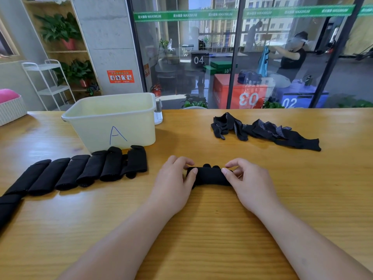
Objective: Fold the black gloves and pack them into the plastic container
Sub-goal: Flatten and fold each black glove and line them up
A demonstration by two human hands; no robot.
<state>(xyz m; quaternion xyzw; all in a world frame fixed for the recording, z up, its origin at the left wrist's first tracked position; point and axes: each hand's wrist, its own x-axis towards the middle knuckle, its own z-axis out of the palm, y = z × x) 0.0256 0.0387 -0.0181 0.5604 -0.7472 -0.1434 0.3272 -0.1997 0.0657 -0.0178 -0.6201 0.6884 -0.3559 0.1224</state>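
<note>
A black glove [210,175], folded into a short roll, lies on the wooden table [201,229] in front of me. My left hand [173,184] pinches its left end and my right hand [250,184] pinches its right end. Glove fingertips poke out at the roll's far side. Several folded black gloves [80,170] lie in a row at the left, reaching the table's left edge. A loose pile of unfolded black gloves [262,131] lies at the far right. The pale plastic container [113,122], marked "A", stands at the far left with nothing visible inside.
A white woven basket with a pink cushion [10,107] sits at the table's far left corner. A small white object [158,114] stands right of the container. Behind the table is a glass wall; a person works beyond it.
</note>
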